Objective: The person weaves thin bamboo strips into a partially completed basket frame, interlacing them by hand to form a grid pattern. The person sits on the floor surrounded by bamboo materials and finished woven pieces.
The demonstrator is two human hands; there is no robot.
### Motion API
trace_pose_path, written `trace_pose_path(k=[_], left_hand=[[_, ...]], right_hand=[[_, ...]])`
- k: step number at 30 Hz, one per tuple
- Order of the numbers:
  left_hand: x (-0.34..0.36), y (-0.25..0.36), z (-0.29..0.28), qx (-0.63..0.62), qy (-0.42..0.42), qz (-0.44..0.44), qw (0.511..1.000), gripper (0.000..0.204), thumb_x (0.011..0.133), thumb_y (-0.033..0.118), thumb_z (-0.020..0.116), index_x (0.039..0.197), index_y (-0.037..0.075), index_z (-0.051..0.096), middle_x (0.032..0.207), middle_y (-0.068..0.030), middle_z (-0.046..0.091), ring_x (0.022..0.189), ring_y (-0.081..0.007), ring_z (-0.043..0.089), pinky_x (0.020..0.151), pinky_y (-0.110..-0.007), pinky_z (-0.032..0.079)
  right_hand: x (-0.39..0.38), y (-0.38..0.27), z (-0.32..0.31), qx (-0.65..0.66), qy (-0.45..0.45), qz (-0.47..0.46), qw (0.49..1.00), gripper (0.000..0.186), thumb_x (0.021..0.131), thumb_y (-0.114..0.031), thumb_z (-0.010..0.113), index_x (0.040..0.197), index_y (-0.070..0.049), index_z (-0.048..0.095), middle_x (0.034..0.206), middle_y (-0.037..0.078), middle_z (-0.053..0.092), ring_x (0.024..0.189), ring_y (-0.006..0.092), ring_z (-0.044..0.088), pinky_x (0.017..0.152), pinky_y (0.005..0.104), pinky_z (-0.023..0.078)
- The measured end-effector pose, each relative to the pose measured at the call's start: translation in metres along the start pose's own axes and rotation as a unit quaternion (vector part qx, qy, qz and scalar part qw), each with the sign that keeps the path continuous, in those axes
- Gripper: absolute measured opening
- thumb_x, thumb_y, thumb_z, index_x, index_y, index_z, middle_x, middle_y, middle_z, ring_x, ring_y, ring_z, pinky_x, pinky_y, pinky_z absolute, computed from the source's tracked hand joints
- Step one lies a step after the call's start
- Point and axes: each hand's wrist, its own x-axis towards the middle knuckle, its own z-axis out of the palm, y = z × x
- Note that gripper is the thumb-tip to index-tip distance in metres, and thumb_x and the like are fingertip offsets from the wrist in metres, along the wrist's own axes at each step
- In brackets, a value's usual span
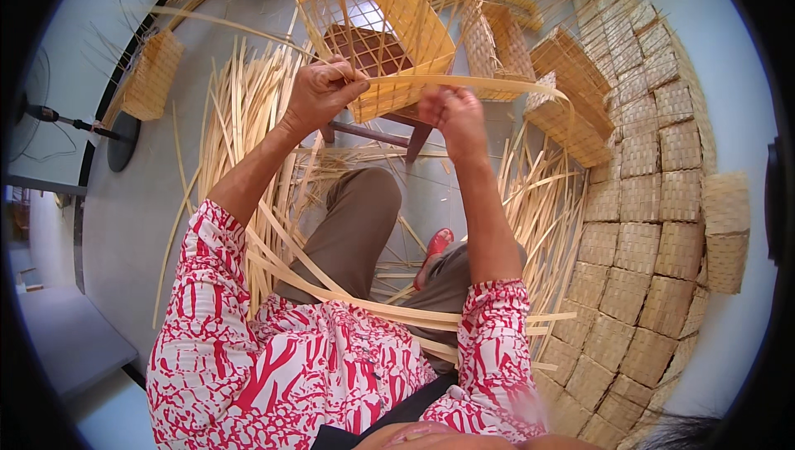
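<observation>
My left hand (325,91) is closed in a pinch on a long flat pale strip (489,82), which looks like bamboo. To the right the strip stretches past my right hand (455,119) and bends downward at its far end. My right hand is raised just under the strip, its fingers curled but smeared by motion, so I cannot tell whether they grip it. Beyond both hands, a partly woven yellow basket (431,15) with an open lattice bottom and loose strip ends rests on a dark wooden stool (387,130).
Loose strips lie in a bundle (240,110) at left and another pile (542,202) at right; several cross my lap. Finished woven boxes (662,193) are stacked along the right wall. More boxes (571,77) stand far right. A fan base (124,142) is at left.
</observation>
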Motion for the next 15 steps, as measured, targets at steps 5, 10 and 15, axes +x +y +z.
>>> trace_pose_path(k=[5,10,15], left_hand=[[-0.003,0.002,0.005,-0.030,0.023,0.023,0.999,0.008,0.084,0.004,0.080,0.090,-0.001,0.076,0.081,-0.0076,0.070,0.076,-0.0151,0.066,0.067,-0.028,0.052],[-0.004,0.003,0.012,-0.040,0.030,0.041,0.998,0.009,0.085,0.005,0.080,0.091,-0.001,0.076,0.082,-0.0076,0.071,0.077,-0.0157,0.065,0.067,-0.028,0.052],[0.001,0.007,0.011,-0.022,0.019,0.069,0.997,0.008,0.085,0.003,0.080,0.090,-0.001,0.076,0.080,-0.0068,0.069,0.076,-0.0157,0.064,0.066,-0.028,0.051]], right_hand=[[0.019,-0.002,-0.012,0.363,0.046,-0.014,0.930,0.022,0.107,-0.019,0.054,0.118,-0.002,0.063,0.101,0.015,0.072,0.090,0.0235,0.072,0.081,0.0414,0.062],[0.010,-0.031,0.006,0.238,-0.235,0.004,0.942,0.022,0.103,-0.022,0.065,0.112,-0.002,0.069,0.098,0.011,0.075,0.082,0.0144,0.069,0.077,0.0267,0.059],[-0.029,-0.062,0.054,-0.100,-0.220,-0.165,0.956,0.046,0.099,-0.019,0.071,0.141,-0.004,0.061,0.138,0.009,0.064,0.089,0.0123,0.060,0.085,0.0242,0.053]])
